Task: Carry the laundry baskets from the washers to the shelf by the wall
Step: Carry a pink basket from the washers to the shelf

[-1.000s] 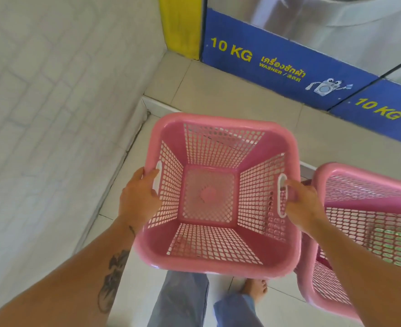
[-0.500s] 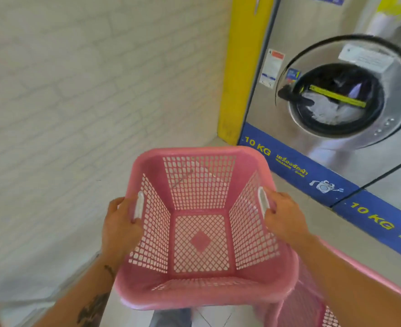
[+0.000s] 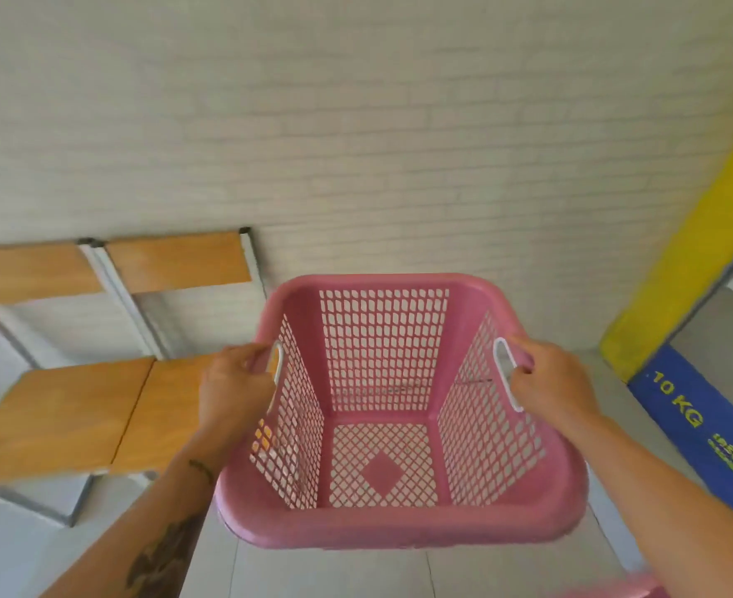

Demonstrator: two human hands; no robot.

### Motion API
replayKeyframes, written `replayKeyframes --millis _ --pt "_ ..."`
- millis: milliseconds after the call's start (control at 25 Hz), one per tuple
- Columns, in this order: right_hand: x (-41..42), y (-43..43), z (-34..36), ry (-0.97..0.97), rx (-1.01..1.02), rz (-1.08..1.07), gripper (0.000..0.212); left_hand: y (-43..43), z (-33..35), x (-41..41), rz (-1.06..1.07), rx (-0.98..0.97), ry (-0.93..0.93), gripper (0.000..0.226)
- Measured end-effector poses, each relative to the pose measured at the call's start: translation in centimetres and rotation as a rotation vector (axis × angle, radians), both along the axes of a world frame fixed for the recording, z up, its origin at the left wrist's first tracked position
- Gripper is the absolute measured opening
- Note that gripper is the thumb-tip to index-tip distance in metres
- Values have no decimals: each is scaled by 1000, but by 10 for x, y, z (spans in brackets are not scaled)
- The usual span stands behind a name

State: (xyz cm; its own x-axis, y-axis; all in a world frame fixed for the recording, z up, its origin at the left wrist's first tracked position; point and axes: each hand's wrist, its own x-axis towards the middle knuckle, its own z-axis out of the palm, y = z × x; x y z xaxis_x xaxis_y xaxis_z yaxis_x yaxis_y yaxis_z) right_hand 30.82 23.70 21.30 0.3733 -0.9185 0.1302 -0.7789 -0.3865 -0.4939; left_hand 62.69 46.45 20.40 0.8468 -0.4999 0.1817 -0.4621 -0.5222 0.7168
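Basket: a pink plastic laundry basket [image 3: 382, 407], square with rounded corners and a thick smooth rim; it carries nothing inside.
Walls: all four sides are a lattice of small holes, tapering down to the floor of the basket.
Base: a diagonal mesh with a solid pink diamond in the middle.
Handles: a white-edged slot cut high in each of the two side walls.
Position: held up in the air in front of the person, above the tiled floor [image 3: 334, 571], facing the pale brick wall [image 3: 356, 123].
Left hand [image 3: 237, 388]: fingers curled through the left handle slot, gripping the basket.
Right hand [image 3: 548, 384]: fingers hooked through the right handle slot, gripping the basket.
Shelf [image 3: 71, 412]: wooden boards on a grey metal frame, against the wall, just left of the basket.
Second basket [image 3: 615, 591]: a blurred pink edge at the bottom right.
Writing: "10 KG" in yellow on a blue panel [image 3: 697, 420] at the right; the smaller lines below it are too blurred to read.
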Motion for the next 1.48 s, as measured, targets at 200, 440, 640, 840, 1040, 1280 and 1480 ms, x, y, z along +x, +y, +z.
replayKeyframes --millis 200,440,640,840,1040,1280,1480 --pt "115 104 39 8 -42 180 45 166 41 63 223 -3 -54 38" --pt "261 268 54 -19 -76 367 51 375 66 143 418 -33 -65 36" --pt "378 387 57 -71 -85 514 50 520 84 204 540 -68 -124 36" --pt "505 486 53 -80 -69 723 50 634 84 262 770 -46 -116 42" --pt "638 558 28 -133 -12 908 45 713 69 336 901 31 -122 44" --pt "804 594 0 -47 91 985 62 749 41 463 988 70 -120 41" --pt "906 606 -13 44 166 991 72 762 23 565 957 139 -92 44"
